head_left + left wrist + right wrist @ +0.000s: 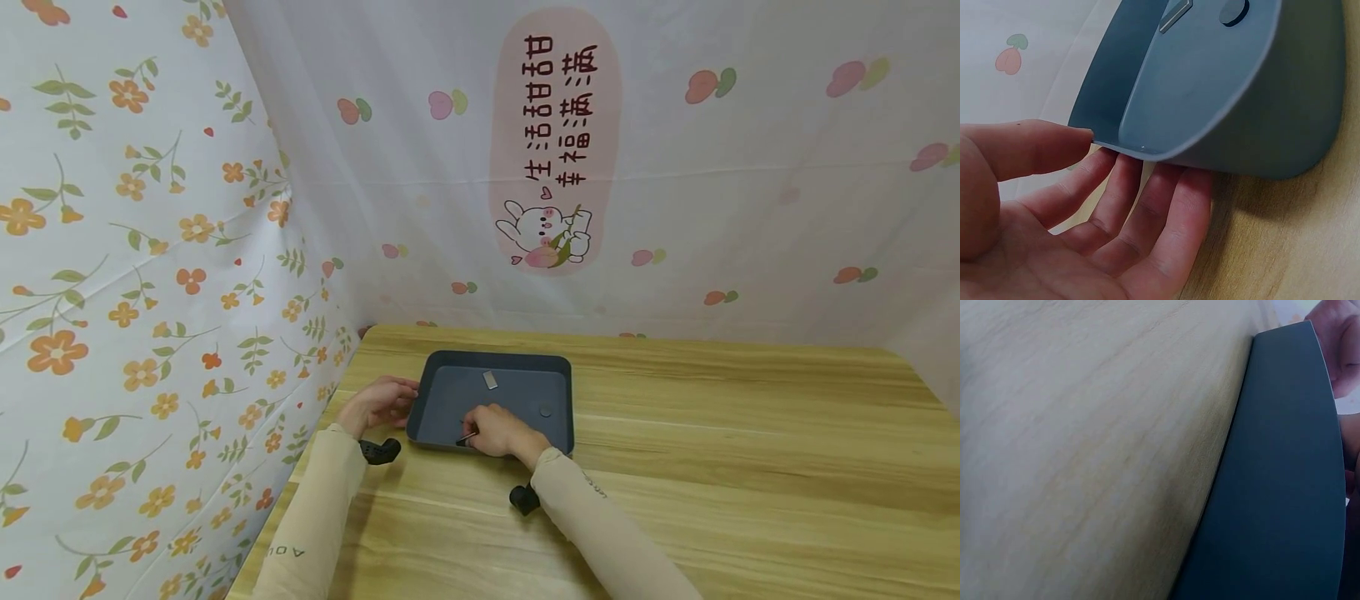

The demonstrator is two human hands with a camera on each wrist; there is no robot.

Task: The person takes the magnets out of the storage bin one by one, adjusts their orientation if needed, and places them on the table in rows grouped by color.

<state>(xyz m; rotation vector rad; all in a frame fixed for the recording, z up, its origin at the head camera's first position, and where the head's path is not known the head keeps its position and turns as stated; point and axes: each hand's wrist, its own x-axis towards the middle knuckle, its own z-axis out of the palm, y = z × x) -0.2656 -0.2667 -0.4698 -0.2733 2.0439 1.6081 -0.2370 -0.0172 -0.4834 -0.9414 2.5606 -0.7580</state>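
A dark blue-grey rectangular tray [448, 398] lies on the wooden table. My left hand [381, 402] holds its left end; in the left wrist view, that hand's thumb [1054, 150] meets the rim while the fingers curl against the outer wall. Inside the tray, near its front wall, my right hand [495, 429] pinches a small thin dark piece [467, 439] with a pale edge, too small to identify. A silvery rectangular piece [490, 380] lies toward the back of the tray floor, and a round grey disc [545, 411] toward the right. The right wrist view mostly shows the tray's outer wall [1279, 456].
The wooden tabletop [735, 450] stretches to the right of the tray. A flowered curtain [135, 292] hangs along the left side, and a white printed cloth [660, 183] hangs behind the table. Black wrist mounts [525, 500] sit by both forearms.
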